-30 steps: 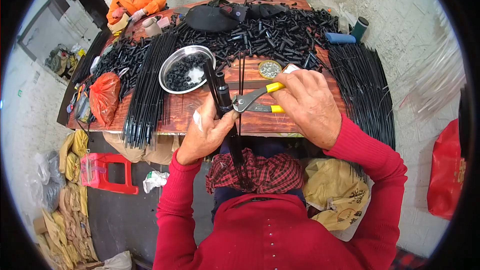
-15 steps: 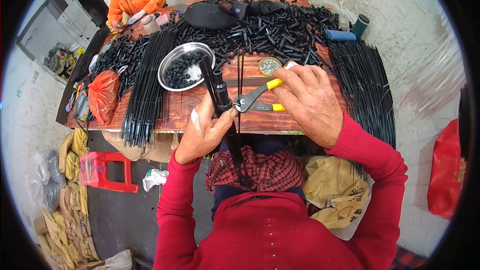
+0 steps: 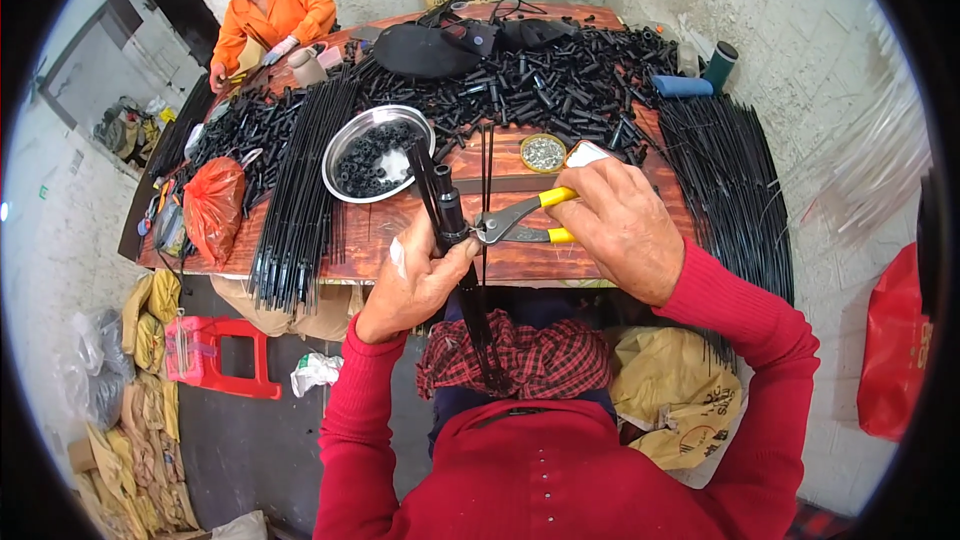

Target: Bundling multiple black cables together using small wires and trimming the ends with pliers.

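The left hand (image 3: 408, 288) grips a black tube (image 3: 450, 207), nearly upright; the right hand (image 3: 628, 232) holds yellow-handled pliers (image 3: 516, 215), their jaws just beside the left thumb. Beyond the left hand, a steel bowl (image 3: 337, 186) sits on the worktop (image 3: 535, 261).

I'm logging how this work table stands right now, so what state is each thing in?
Left hand: closed around black rods
Right hand: gripping the pliers
Pliers: handles spread apart
Steel bowl: partly filled with black rings
Small round dish: holding silver pieces
Orange-red bag: gathered shut at the top
Plaid cloth: bunched on the lap
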A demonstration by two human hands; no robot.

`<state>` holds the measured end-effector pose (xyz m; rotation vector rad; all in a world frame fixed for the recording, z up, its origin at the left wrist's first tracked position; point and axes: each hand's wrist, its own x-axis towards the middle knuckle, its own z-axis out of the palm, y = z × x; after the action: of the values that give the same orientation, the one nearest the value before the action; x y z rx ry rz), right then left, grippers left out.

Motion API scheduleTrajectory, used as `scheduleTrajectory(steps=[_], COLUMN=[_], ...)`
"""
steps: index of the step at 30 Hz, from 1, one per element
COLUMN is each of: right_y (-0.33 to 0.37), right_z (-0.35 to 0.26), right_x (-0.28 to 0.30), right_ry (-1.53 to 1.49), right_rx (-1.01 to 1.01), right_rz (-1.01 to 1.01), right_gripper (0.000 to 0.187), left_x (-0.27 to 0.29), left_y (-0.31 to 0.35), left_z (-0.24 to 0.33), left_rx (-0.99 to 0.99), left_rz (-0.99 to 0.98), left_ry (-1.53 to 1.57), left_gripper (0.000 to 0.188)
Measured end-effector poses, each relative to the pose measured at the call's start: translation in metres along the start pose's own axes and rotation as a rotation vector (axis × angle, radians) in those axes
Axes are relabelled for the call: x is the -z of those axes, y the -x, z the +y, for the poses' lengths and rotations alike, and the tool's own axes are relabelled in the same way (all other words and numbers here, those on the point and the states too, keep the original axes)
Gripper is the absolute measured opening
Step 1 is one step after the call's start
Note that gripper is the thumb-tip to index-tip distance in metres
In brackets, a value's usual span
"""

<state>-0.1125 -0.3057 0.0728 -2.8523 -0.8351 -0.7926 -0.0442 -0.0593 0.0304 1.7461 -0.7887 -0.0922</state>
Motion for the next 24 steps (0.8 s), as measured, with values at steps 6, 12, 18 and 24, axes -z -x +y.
scheduleTrajectory(steps=[6, 12, 18, 24], right_y=[-0.004, -0.009, -0.002, 0.007], right_z=[0.000, 0.012, 0.019, 0.007], right_x=[0.001, -0.007, -0.025, -0.029], right_ry=[0.058, 0.098, 0.059, -0.147], right_rx=[0.038, 0.089, 0.170, 0.058], right_rz=[0.016, 0.013, 0.031, -0.057], right_gripper=[0.017, 0.014, 0.018, 0.027], left_x=[0.003, -0.008, -0.020, -0.007], left_y=[0.002, 0.003, 0.015, 0.017], left_z=[-0.007, -0.011, -0.015, -0.011], left_rx=[0.018, 0.036, 0.062, 0.079], left_rz=[-0.016, 0.105, 0.243, 0.155], left_ry=[0.001, 0.108, 0.226, 0.290], left_gripper=[0.025, 0.029, 0.025, 0.026])
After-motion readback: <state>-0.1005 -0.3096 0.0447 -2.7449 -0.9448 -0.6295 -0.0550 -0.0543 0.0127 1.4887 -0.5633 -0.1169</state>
